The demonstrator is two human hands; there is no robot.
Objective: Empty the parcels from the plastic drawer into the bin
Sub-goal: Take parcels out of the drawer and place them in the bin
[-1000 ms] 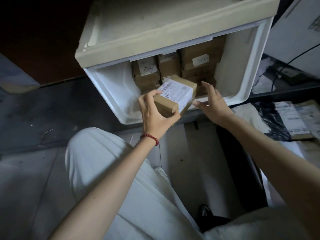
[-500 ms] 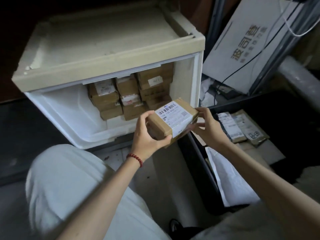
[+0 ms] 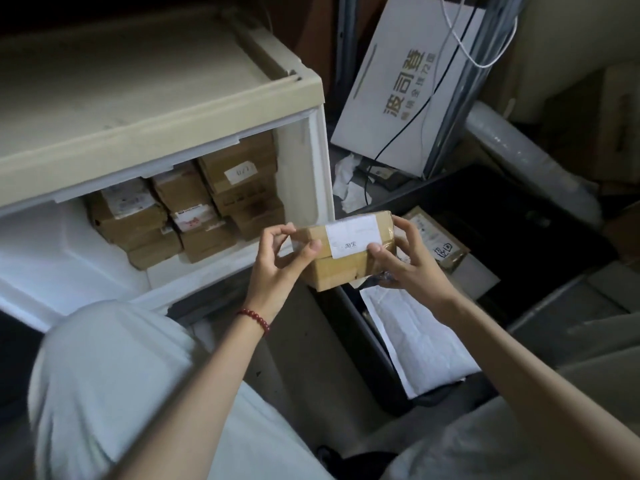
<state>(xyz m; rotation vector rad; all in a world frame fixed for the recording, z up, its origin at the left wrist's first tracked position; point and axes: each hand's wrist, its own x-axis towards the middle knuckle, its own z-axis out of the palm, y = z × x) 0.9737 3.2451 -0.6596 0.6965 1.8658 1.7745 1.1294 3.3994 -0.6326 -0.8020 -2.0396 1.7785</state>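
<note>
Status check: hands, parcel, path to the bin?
Left hand, right hand pinch brown parcel by its ends. Parcel above bin rim, not yet dropped. Stacked parcels wait in drawer. Drop path looks open.

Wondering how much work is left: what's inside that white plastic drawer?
Brown cardboard parcels with white labels, stacked toward the back of the plastic drawer, with white drawer floor in front of them. The beige cabinet top covers whatever lies further back.

We are in a cluttered parcel storeroom.
We see a plastic drawer (image 3: 305,188) packed with labelled cardboard parcels (image 3: 194,220), a black bin (image 3: 372,344) holding a white padded mailer (image 3: 415,337), a printed white carton (image 3: 398,91) propped behind, loose cables (image 3: 460,41) and a roll of clear film (image 3: 519,157).
</note>
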